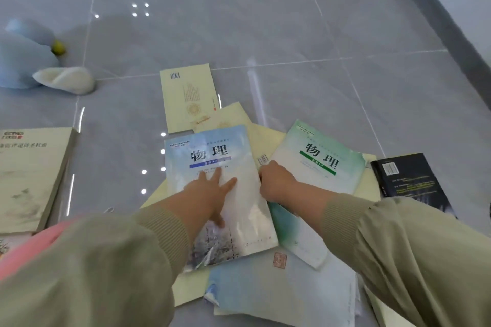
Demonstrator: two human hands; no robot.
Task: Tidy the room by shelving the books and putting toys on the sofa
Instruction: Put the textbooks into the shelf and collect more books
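**Both hands on book pile, floor**

Left hand (212, 191) is laid flat on the blue-and-white paperback physics textbook (247, 218), fingers straight and spread, palm down on mid-cover. Right hand (276, 183) is set at that textbook's right edge, fingers curled down at the seam with the green-and-white paperback physics textbook (318, 156). The fingertips are hidden, so a grip cannot be told. Both forearms are covered by olive-beige sleeves with ribbed cuffs (398, 233).

The blue textbook is stacked topmost in a loose pile on the glossy grey tiled floor (265, 21) and overlaps the green textbook's left side. Pale yellow sheets or covers (265, 138) are fanned out beneath both. A pale blue-and-white cover with a red seal stamp (279, 295) is seen at the pile's near end. A cream booklet with a barcode (188, 98) is found at the far end, its near edge tucked under the pile.

A black book with white print (409, 178) is placed just beside the pile, on the right. A thick beige book (29, 175) is located well apart on the left, with a pink soft object (32, 247) near its near corner.

A pale blue plush toy with a small yellow tip (24, 58) is seen on the floor at far left, with a cream-white padded piece (66, 79) touching it.
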